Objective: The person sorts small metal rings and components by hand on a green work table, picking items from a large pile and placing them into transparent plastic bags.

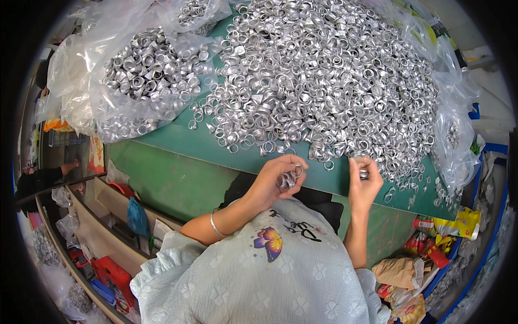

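A broad heap of silver metal rings (pixel 324 81) covers much of the green tabletop (pixel 189 135). My left hand (pixel 279 175) is curled around several rings (pixel 286 181) just off the table's near edge, one of them up at the fingertips. To its right, at the near edge of the heap, my right hand (pixel 365 178) is closed, with a ring (pixel 364 174) showing between thumb and fingers. Whether more rings lie deeper in that hand is hidden.
A clear plastic bag (pixel 81 81) with more silver rings lies at the table's left. Plastic sheeting (pixel 453 102) edges the heap on the right. Low shelving (pixel 91 216) with a red basket (pixel 113 275) stands at left; coloured packets (pixel 431 243) lie at lower right.
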`<state>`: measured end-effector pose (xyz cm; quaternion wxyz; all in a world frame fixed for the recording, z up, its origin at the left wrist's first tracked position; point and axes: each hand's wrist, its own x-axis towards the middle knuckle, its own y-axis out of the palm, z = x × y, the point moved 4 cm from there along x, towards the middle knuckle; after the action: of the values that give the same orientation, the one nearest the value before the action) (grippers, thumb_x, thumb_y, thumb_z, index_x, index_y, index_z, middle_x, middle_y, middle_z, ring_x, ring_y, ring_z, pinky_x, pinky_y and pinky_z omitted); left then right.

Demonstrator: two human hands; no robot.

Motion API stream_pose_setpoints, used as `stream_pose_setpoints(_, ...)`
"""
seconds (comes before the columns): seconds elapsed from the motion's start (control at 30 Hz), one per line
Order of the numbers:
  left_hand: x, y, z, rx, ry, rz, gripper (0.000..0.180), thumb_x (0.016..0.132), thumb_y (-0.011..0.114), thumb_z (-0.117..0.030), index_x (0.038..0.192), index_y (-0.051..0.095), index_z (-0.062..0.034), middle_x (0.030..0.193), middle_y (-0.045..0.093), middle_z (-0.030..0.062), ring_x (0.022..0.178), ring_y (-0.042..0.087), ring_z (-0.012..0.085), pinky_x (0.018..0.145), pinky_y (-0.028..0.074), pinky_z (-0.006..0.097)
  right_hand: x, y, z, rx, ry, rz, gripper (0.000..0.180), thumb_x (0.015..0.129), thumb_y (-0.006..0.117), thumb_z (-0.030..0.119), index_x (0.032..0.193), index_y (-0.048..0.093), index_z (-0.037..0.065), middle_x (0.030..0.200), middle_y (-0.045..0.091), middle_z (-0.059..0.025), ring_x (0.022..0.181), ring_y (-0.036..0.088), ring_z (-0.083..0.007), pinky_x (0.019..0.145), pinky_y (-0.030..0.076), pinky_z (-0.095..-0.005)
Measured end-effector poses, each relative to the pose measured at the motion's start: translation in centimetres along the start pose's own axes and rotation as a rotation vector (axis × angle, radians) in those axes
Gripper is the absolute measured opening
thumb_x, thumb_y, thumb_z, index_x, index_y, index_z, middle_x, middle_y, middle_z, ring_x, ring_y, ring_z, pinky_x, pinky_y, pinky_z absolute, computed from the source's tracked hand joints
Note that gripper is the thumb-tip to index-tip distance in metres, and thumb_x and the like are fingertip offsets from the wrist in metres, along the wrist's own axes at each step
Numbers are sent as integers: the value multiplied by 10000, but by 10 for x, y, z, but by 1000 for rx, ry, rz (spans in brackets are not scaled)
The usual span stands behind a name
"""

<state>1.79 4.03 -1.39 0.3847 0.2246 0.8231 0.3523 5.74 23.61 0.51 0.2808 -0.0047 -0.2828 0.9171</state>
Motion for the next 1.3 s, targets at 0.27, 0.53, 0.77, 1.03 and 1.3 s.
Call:
stream_pose_setpoints(0.27, 2, -14, 16, 113, -122, 5, 233, 895, 518, -217, 851, 595, -2, 693, 558, 77, 468, 428, 80, 372, 271, 188, -14, 14, 18, -344, -116, 18, 202, 756, 694, 212, 714, 573, 55, 567, 555, -80, 465, 542, -247, 447, 410, -333)
stream_pose_setpoints(0.53, 2, -7, 13, 254, -46, 0, 254, 843, 595, -109, 1079, 581, -15, 832, 581, 47, 486, 400, 47, 393, 254, 170, -13, 26, 17, -130, -144, 64, 86, 756, 661, 60, 749, 600, 0, 607, 559, -88, 469, 525, -199, 458, 400, -298)
stream_pose_setpoints(0.77, 7, 11, 12, 312, -5, -10, 287, 831, 608, -108, 1104, 585, -24, 810, 567, 23, 508, 393, 35, 410, 262, 171, -28, 17, 27, 124, -365, 39, 86, 721, 642, -61, 776, 579, -41, 614, 538, -90, 488, 487, -145, 449, 367, -249)
stream_pose_setpoints(1.03, 1, 22, 0, 644, 265, 47, 283, 778, 647, -27, 1061, 635, -42, 893, 548, 9, 585, 425, 29, 479, 331, 167, -35, 19, 31, 183, -466, 25, 118, 678, 631, -102, 775, 577, -61, 639, 557, -112, 506, 479, -172, 461, 360, -254)
stream_pose_setpoints(1.3, 2, 19, 5, 535, 255, 49, 157, 802, 609, -73, 928, 629, 20, 738, 521, 35, 478, 399, 56, 428, 318, 191, -38, 16, 30, 150, -658, 27, 185, 626, 655, -126, 790, 589, -74, 621, 545, -115, 500, 497, -201, 454, 383, -272)
